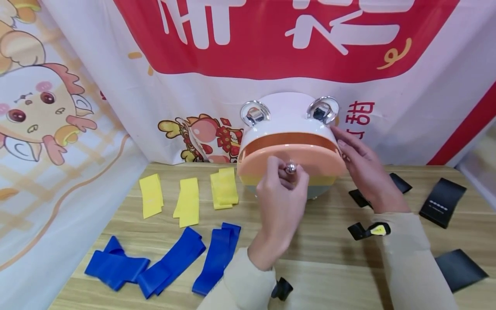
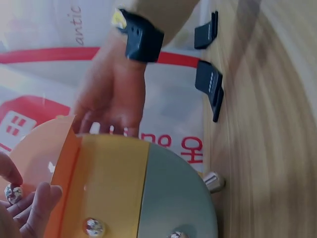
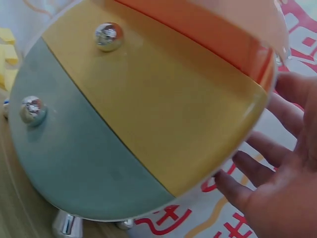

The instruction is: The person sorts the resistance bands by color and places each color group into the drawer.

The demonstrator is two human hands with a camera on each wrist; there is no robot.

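A small round drawer cabinet (image 1: 288,103) with a white shell stands on the table against the cloth backdrop. Its top orange drawer (image 1: 321,161) is pulled partway out, showing a gap behind the front. My left hand (image 1: 282,202) pinches the silver knob (image 1: 291,168) of that drawer between thumb and fingers. Against the cabinet's right side lie the fingertips of my right hand (image 1: 366,172), fingers extended. Below the orange drawer, the yellow drawer (image 3: 163,104) and the grey-green drawer (image 3: 94,153) are closed, each with a silver knob.
Several folded yellow strips (image 1: 188,202) and blue strips (image 1: 174,260) lie left of the cabinet. Black folded pieces (image 1: 443,202) lie on the right, partly behind the right arm. A printed cloth (image 1: 201,94) hangs close behind. Two silver rings (image 1: 255,113) sit on the cabinet's top.
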